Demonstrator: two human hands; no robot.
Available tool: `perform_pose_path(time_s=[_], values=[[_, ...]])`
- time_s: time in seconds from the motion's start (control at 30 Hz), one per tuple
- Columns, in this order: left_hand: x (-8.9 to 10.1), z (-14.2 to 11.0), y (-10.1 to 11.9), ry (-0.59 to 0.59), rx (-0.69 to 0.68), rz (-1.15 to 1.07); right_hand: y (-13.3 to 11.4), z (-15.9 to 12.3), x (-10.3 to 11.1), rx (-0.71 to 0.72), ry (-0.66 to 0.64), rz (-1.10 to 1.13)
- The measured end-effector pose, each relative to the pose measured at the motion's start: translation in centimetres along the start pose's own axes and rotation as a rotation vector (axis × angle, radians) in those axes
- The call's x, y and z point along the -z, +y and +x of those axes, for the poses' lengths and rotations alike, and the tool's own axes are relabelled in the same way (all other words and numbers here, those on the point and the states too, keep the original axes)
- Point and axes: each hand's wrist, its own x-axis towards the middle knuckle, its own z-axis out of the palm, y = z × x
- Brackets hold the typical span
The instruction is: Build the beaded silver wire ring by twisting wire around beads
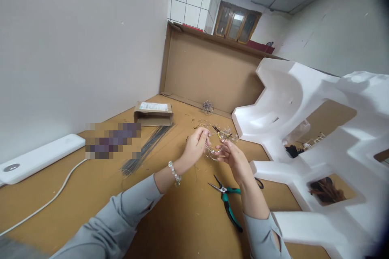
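Head view from my rig, looking down at my hands above the worktop (pixel 182 226). I hold my left hand (pixel 196 147), a beaded bracelet (pixel 174 173) at its wrist, and my right hand (pixel 234 162) raised off the surface, fingers partly closed. Between them they pinch a thin looped wire piece (pixel 212 150); the exact grip is too small to tell. Just beyond lies a loose cluster of wire pieces (pixel 226 133), with small rings (pixel 194 122) scattered nearby and a wire tangle (pixel 208 107) beside an upright cardboard sheet (pixel 209 68). Teal-handled pliers (pixel 225 199) rest below my right hand. To the left lie a bundle of thin dark rods (pixel 146 149), a cardboard box (pixel 153 114) and a white power strip (pixel 36 158) with its cable (pixel 45 202). White foam packing (pixel 291 109) stands at right.
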Motion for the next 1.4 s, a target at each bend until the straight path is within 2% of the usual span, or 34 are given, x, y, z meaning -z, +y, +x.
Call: perform_pose_path(time_s=[0.13,0.2,0.37,0.5,0.63,0.77,0.9,1.07,1.27,1.4], values=[[-0.7,-0.5,-0.2,-0.107,0.046,-0.061,0.8,-0.1,-1.1,0.146,0.174,-0.078],[-1.0,-0.6,-0.3,-0.16,0.118,-0.151,0.8,-0.1,-1.1,0.16,0.222,-0.081],[-1.1,-0.5,-0.2,-0.242,0.303,-0.476,0.4,0.1,-0.5,0.048,0.127,0.031],[-1.0,-0.5,-0.1,-0.298,0.363,-0.577,0.2,0.4,-0.2,-0.01,0.07,0.077],[-0.8,-0.3,-0.1,-0.306,0.323,-0.469,-0.1,0.5,0.5,-0.032,0.041,0.056],[-0.8,-0.4,0.0,-0.292,0.263,-0.228,-0.6,0.5,1.4,0.061,0.156,-0.111],[-1.1,-0.9,0.0,-0.311,0.214,-0.108,-0.8,0.3,1.5,0.063,0.201,-0.177],[-1.4,-1.4,-0.2,-0.275,0.194,-0.113,-0.3,0.2,0.6,0.118,0.142,-0.113],[-1.4,-1.3,0.3,-0.261,0.223,-0.198,0.4,0.5,0.1,0.011,0.079,0.085],[-1.2,-1.0,0.4,-0.247,0.219,-0.135,-0.2,0.1,0.2,0.001,0.072,0.067]])
